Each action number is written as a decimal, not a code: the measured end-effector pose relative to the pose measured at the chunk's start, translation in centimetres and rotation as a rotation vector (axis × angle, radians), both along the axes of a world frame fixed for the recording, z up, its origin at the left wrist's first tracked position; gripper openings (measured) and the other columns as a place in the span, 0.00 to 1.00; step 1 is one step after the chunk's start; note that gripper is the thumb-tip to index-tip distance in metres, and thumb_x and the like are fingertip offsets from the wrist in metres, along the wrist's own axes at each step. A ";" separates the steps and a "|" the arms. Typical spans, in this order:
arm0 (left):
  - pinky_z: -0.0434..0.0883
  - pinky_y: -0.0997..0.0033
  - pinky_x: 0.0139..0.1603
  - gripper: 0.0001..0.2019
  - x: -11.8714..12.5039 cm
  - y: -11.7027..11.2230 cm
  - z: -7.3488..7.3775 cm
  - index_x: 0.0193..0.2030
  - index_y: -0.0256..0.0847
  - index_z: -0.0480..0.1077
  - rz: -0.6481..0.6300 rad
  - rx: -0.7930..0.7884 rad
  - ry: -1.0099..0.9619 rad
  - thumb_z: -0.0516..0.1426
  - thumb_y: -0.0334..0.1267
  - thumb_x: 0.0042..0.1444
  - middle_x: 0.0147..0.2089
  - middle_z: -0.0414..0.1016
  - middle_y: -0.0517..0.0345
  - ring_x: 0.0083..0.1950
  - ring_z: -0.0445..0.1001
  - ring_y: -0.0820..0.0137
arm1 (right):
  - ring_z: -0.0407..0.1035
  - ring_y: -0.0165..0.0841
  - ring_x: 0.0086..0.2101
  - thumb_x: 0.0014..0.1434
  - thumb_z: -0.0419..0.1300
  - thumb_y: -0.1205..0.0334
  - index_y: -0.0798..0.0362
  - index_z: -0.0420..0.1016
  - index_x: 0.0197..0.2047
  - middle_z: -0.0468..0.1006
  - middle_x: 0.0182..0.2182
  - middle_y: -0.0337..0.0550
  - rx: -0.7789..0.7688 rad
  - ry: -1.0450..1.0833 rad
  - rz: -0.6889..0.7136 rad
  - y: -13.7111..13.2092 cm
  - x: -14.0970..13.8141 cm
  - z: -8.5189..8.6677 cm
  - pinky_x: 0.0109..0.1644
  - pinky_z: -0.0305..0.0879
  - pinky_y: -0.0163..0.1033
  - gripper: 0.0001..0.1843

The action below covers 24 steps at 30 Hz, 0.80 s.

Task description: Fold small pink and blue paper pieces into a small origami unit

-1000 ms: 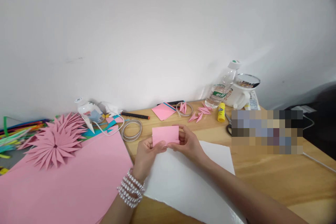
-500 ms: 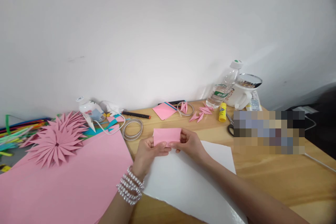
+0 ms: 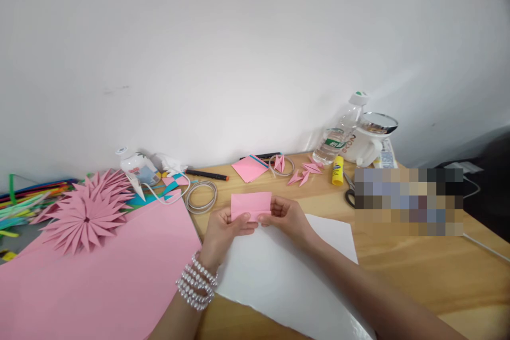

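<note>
A wooden table [image 3: 398,271] runs along a white wall, and the big pink sheet [image 3: 99,276] covers its left part, with a white sheet [image 3: 279,276] lying beside it under the forearms. On the pink sheet's far corner rests a spiky paper flower [image 3: 82,218]. At the far right stands a clear water bottle [image 3: 338,138], capped, which looks nearly empty. Touching it is a white mug [image 3: 364,146] with a shiny lid, so what it holds cannot be told. The left hand [image 3: 221,236] and right hand [image 3: 289,218] are close together above the white sheet's far edge. Each pinches a lower corner of the small pink paper [image 3: 251,204], held upright between them, clear of the table. With only the fingertips gripping, the thin piece could slip or buckle, and uneven pressure might leave a crooked crease. A yellow glue stick [image 3: 337,170] stands near the bottle.
</note>
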<state>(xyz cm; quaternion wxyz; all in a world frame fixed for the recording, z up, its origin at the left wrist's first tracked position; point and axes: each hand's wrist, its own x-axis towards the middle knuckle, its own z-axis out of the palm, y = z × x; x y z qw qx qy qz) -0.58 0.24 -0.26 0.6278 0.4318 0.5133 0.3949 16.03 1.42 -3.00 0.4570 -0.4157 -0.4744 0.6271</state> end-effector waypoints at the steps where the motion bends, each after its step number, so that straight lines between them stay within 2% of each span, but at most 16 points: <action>1: 0.74 0.62 0.38 0.18 0.0 0.0 -0.1 0.38 0.26 0.71 0.006 0.003 -0.005 0.61 0.40 0.44 0.36 0.77 0.40 0.36 0.76 0.59 | 0.69 0.30 0.26 0.36 0.68 0.57 0.57 0.73 0.35 0.76 0.27 0.42 0.000 0.013 0.004 0.0 0.0 0.0 0.31 0.69 0.37 0.21; 10: 0.74 0.63 0.39 0.20 0.0 0.0 -0.1 0.40 0.29 0.72 -0.025 -0.012 0.005 0.64 0.37 0.39 0.37 0.77 0.43 0.37 0.76 0.60 | 0.69 0.31 0.25 0.35 0.68 0.56 0.57 0.74 0.32 0.76 0.25 0.43 -0.032 -0.025 0.004 -0.2 0.1 0.5 0.30 0.70 0.37 0.20; 19: 0.74 0.62 0.38 0.18 0.0 0.0 -0.5 0.38 0.27 0.71 0.018 -0.018 -0.001 0.63 0.39 0.42 0.36 0.77 0.41 0.35 0.77 0.59 | 0.69 0.30 0.26 0.37 0.68 0.56 0.57 0.73 0.33 0.76 0.26 0.43 -0.035 -0.033 0.022 -0.2 0.1 0.4 0.30 0.69 0.37 0.19; 24: 0.75 0.62 0.37 0.18 0.2 -0.1 -0.6 0.38 0.27 0.72 0.018 0.002 -0.012 0.63 0.39 0.42 0.36 0.77 0.41 0.34 0.77 0.59 | 0.68 0.29 0.24 0.40 0.66 0.56 0.58 0.71 0.32 0.75 0.26 0.42 0.016 -0.060 0.033 -0.1 0.0 0.0 0.30 0.68 0.37 0.18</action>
